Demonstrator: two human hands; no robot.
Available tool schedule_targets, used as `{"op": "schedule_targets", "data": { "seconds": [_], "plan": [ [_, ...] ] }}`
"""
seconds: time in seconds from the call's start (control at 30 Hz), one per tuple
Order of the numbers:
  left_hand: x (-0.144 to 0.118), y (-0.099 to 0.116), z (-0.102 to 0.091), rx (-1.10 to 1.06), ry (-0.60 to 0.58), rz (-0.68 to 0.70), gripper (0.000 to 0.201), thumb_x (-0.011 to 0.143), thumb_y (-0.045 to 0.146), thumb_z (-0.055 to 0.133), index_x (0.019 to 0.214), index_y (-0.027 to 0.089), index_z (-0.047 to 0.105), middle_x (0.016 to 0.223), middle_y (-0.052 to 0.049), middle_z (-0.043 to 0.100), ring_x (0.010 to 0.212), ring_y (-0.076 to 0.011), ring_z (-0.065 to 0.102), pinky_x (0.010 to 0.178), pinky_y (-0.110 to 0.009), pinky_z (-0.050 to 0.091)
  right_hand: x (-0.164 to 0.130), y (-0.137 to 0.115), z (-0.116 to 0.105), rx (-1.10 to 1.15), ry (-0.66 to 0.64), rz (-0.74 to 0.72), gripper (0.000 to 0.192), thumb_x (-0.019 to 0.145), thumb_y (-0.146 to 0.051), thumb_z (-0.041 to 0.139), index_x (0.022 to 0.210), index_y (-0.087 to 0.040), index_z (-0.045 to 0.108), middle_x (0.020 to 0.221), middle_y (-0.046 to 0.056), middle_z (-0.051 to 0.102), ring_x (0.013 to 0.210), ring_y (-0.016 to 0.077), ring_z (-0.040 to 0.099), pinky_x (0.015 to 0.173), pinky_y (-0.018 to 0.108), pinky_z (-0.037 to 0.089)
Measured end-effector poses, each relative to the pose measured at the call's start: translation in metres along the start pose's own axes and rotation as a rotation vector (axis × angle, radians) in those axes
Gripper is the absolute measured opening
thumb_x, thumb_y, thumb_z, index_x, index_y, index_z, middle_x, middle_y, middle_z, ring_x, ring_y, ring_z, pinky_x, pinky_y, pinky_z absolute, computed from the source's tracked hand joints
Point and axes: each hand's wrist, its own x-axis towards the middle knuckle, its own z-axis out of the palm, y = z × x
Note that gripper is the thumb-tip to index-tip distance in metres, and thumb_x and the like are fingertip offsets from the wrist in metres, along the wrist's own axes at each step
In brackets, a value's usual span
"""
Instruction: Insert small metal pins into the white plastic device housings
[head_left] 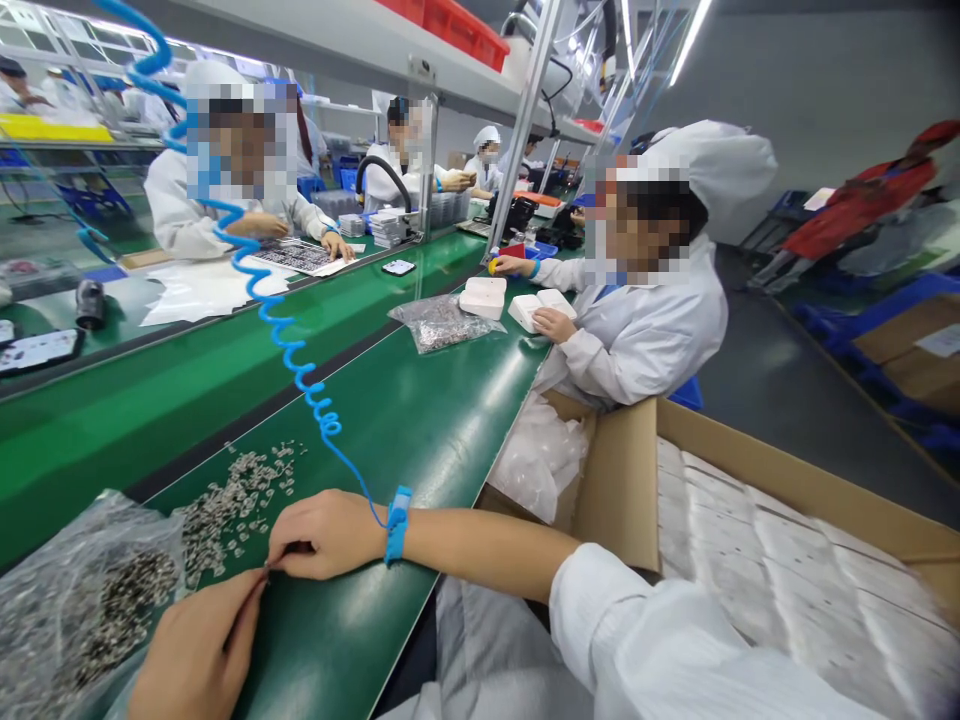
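Head view, the only one. Left hand (199, 645) and right hand (330, 535) meet low over the green work surface (397, 440), fingers drawn to a narrow pinch, fingertips together on a tiny dark piece (267, 573). Brought tip to tip, I judge, because so small a thing needs both sets of fingers to steady it.

Loose metal pieces (232, 505) lie scattered just beyond the fingers, beside a clear plastic bag (82, 560) with more inside; probably spread there for easy reach. Blue wrist strap (396, 527) on the right wrist, tied to a coiled cord (328, 424) from above — the coils presumably give the arm slack. Open carton (619, 480) beside the right arm, off the surface, perhaps to leave working room.

Hard to make out: the piece is nearly all covered by fingertips; its shape, and whether it matches the scatter, I cannot tell. Left wrist cut off by the bottom edge, bag by the left edge; its crinkled plastic blurs the contents. Carton runs out of frame at right — white packs (720, 540) inside, their contents unseen.
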Motion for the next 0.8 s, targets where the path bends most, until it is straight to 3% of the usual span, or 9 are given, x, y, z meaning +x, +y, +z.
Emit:
{"op": "schedule_targets", "data": {
  "seconds": [0.13, 0.27, 0.53, 0.8],
  "plan": [
    [0.0, 0.001, -0.001, -0.019, 0.016, 0.048, 0.018, 0.103, 0.023, 0.054, 0.115, 0.016, 0.065, 0.101, -0.008, 0.073, 0.088, -0.0221, 0.068, 0.087, -0.036, 0.048, -0.001, -0.001, 0.002, -0.005, 0.0, 0.068, 0.007, 0.095, -0.015, 0.06, 0.095, -0.016, 0.067, 0.094, 0.002, 0.074, 0.091, 0.0126, 0.067, 0.082, 0.02, 0.047],
    [0.002, 0.002, -0.005, -0.063, 0.0, 0.069, 0.02, 0.105, 0.026, 0.05, 0.115, 0.018, 0.066, 0.107, -0.009, 0.073, 0.092, -0.0227, 0.067, 0.087, -0.038, 0.048, -0.001, -0.008, -0.002, 0.004, 0.071, 0.212, 0.006, 0.099, -0.024, 0.061, 0.099, -0.02, 0.064, 0.087, -0.002, 0.073, 0.079, 0.0116, 0.066, 0.072, 0.02, 0.045],
    [-0.006, -0.005, -0.003, -0.049, -0.057, 0.145, 0.029, 0.106, 0.024, 0.042, 0.118, 0.017, 0.067, 0.105, -0.009, 0.073, 0.093, -0.0246, 0.066, 0.086, -0.04, 0.046, -0.001, -0.01, -0.013, -0.017, 0.275, 0.295, 0.005, 0.098, -0.024, 0.058, 0.095, -0.02, 0.061, 0.086, -0.002, 0.067, 0.078, 0.0109, 0.061, 0.075, 0.021, 0.045],
    [0.006, 0.003, -0.009, 0.046, -0.009, 0.175, 0.025, 0.105, 0.017, 0.043, 0.117, 0.014, 0.064, 0.103, -0.012, 0.073, 0.092, -0.0265, 0.065, 0.085, -0.041, 0.046, -0.004, 0.002, -0.007, -0.247, 0.05, 0.359, 0.009, 0.097, -0.024, 0.057, 0.091, -0.021, 0.064, 0.097, 0.002, 0.069, 0.09, 0.0175, 0.064, 0.077, 0.027, 0.046]
  ]
}}
